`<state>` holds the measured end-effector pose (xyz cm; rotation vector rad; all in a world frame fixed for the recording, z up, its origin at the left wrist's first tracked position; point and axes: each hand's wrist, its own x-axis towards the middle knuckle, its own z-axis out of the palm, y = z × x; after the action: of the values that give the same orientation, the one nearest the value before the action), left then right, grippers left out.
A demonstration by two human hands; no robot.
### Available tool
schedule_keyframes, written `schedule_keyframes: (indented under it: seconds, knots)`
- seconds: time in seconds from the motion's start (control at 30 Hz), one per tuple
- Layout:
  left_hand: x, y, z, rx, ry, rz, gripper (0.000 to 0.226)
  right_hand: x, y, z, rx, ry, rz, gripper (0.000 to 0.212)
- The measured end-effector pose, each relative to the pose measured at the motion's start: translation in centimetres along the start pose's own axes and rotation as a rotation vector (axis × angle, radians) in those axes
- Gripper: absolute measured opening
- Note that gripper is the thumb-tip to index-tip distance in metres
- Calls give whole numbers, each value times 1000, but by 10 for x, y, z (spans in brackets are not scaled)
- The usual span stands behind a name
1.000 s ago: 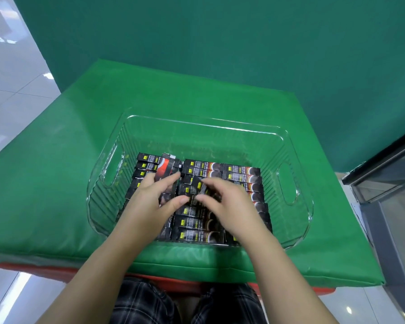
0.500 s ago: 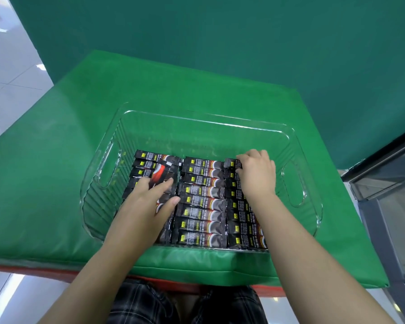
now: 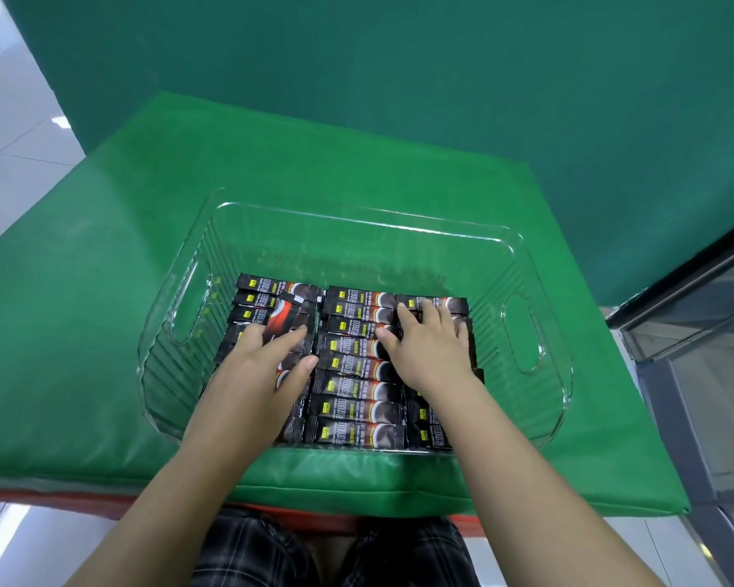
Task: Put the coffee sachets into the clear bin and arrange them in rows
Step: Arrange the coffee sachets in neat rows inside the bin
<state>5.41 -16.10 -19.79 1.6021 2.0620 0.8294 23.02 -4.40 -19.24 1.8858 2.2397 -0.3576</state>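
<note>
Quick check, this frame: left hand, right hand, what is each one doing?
Left hand: open, fingers flat on the left column of coffee sachets.
Right hand: open, fingers spread, pressing on the right column; holding nothing.

Bg in front of me: dark green backdrop (image 3: 399, 69) hanging as a wall. Below it a brighter green padded mat (image 3: 81, 290) over the table, w/ a red edge (image 3: 60, 499) showing under the near side. Floor (image 3: 9, 133) at left is pale glossy tile w/ light glare spots. At right, a dark-framed glass cabinet (image 3: 704, 332).
</note>
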Motion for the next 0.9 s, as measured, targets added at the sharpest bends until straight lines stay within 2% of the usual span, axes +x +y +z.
schedule_keyframes:
  seconds: [0.1,0.23,0.37,0.5,0.6,0.7,0.8,0.9]
  knots:
    - [0,1,0,6,3,5,47,0,0,0,25,-12,45,65]
    - [-1,3,-1,9,2,-3,45,-1,2,-1,57,55,33,64]
    - [-1,5,-1,32,5,13,41,2,5,2,91,14,59,65]
    - [-1,5,0,13,-45,-22,52,-1,4,-1,121,184,62,57]
    - [1,6,-1,-20,-59,-1,50,-16,-7,-7,303,329,-134,44]
    - [-3,3,-1,-110,-70,23,42,-36,-29,-9,482,227,-353,49]
    - [-3,-1,-1,-177,-68,10,44,-42,-46,-7,581,152,-437,56]
    - [-1,-2,0,-184,-78,4,42,-41,-54,-10,646,146,-453,37]
